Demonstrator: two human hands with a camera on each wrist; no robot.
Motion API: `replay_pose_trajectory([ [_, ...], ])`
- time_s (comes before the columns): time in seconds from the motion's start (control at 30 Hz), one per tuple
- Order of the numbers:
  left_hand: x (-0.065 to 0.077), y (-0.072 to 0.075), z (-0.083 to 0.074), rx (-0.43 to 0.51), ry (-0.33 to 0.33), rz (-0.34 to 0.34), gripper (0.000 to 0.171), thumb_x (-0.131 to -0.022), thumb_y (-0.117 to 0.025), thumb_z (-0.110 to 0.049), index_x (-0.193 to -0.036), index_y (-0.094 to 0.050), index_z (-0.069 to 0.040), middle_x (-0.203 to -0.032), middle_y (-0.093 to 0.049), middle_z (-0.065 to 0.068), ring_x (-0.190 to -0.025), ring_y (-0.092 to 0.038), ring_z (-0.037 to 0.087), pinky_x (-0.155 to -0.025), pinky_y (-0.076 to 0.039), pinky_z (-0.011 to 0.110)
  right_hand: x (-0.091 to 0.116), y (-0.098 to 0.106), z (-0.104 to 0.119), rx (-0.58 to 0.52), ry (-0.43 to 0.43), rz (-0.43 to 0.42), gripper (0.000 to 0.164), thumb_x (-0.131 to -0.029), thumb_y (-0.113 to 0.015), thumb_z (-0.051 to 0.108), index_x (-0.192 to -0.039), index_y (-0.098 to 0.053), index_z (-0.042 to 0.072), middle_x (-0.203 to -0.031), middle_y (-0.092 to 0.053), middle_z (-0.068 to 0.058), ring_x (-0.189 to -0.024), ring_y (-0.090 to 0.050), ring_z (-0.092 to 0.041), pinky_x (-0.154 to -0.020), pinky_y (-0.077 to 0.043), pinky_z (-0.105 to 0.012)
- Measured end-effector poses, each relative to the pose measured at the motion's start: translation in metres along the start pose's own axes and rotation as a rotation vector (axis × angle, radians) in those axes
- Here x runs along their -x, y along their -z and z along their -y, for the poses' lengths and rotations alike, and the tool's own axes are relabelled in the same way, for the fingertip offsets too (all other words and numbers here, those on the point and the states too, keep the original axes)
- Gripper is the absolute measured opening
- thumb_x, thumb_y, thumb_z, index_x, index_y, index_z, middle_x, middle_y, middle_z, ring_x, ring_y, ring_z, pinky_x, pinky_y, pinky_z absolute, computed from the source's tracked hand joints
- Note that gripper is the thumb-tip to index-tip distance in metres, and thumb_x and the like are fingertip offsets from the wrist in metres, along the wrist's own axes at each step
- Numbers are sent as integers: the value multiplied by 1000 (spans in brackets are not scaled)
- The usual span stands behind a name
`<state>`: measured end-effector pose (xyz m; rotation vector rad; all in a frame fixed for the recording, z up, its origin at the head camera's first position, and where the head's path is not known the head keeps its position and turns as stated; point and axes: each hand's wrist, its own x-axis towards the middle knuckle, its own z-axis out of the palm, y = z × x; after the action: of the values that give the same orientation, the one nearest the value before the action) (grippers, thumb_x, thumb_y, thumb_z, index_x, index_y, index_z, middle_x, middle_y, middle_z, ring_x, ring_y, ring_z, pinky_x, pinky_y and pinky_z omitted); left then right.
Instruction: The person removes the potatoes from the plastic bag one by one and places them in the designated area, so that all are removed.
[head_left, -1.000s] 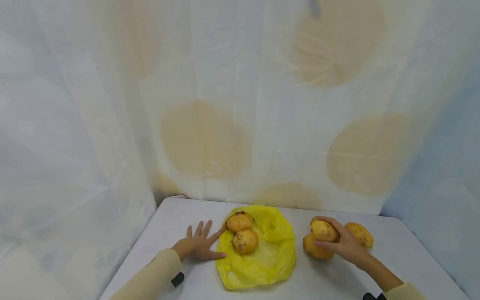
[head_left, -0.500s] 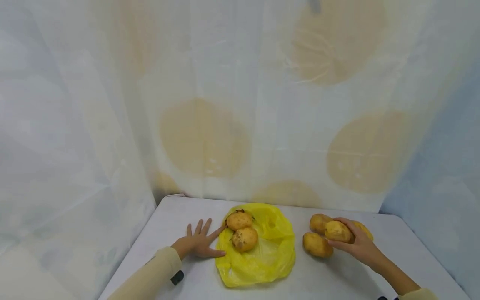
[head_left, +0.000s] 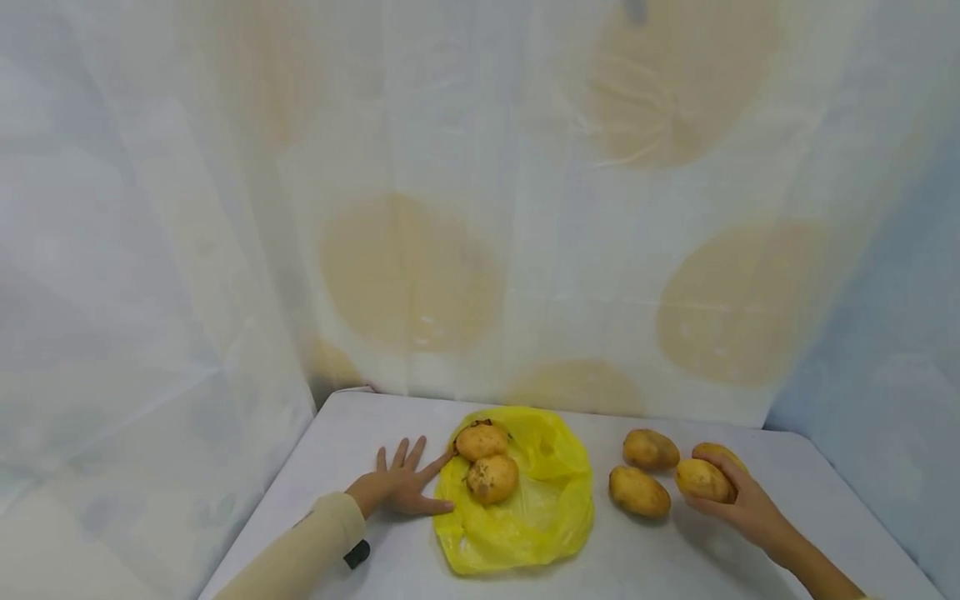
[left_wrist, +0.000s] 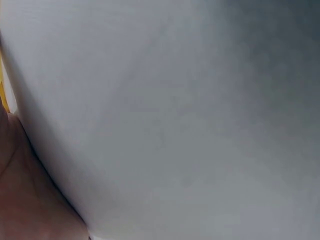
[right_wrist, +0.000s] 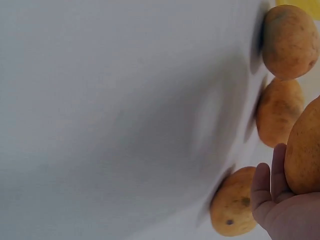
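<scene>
My left hand [head_left: 405, 483] lies with fingers spread at the left edge of a yellow plastic bag [head_left: 540, 533], forefinger and thumb reaching onto it. Two potatoes rest on the bag's left part, a rear one [head_left: 482, 442] and a front one [head_left: 492, 480]. At the right, my right hand [head_left: 746, 507] grips a potato [head_left: 699, 481], which the right wrist view shows raised over the table. Beyond it sits another potato [head_left: 716, 451], partly covered by the hand. Left of the hand lie a back potato [head_left: 651, 450] and a front potato [head_left: 639, 492].
All of this is on a white-covered table [head_left: 375, 550]. A pale curtain with tan circles [head_left: 412, 275] rises behind the far edge, and white sheets [head_left: 150, 333] enclose both sides. A dark band [head_left: 357, 554] shows at the left wrist.
My right hand has carried its potato to the right, away from above the two potatoes on the left, toward the far-right one. My left hand stays in place on the bag's edge.
</scene>
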<state>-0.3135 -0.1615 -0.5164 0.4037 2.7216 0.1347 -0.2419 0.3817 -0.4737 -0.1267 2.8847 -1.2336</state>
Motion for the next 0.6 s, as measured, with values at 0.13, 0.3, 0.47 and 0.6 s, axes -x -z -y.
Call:
replay_pose_trajectory([
  [0.13, 0, 0, -1, 5, 4, 2, 101, -72, -42, -93, -156, -18, -43, -167, 1, 13, -152, 0, 45, -113, 4, 73, 1, -1, -9, -13, -89, 58, 83, -88, -75, 37, -152, -30, 8, -154, -31, -27, -124, -46, -37, -89, -45, -45],
  [0.3, -1, -1, -1, 1, 23, 4, 102, -70, -40, -95, -156, -17, -44, -168, 2, 12, -152, 1, 44, -113, 5, 73, 3, -5, -16, -63, -146, 112, 86, -87, -76, 36, -153, -29, 8, -155, -29, -27, -132, -39, -44, -94, -44, -53],
  [0.47, -2, -1, 0, -3, 23, 6, 102, -71, -40, -95, -156, -16, -45, -168, 2, 11, -152, 2, 43, -113, 5, 73, 3, -10, -20, -46, -170, 127, 87, -86, -76, 38, -152, -30, 8, -154, -29, -28, -132, -39, -50, -93, -45, -61],
  [0.6, -1, -1, -1, 3, 20, 4, 101, -71, -41, -94, -156, -17, -44, -168, 2, 12, -152, 1, 44, -113, 5, 73, 4, -13, -22, -21, -187, 122, 87, -86, -76, 40, -152, -29, 7, -152, -31, -30, -130, -42, -49, -93, -44, -62],
])
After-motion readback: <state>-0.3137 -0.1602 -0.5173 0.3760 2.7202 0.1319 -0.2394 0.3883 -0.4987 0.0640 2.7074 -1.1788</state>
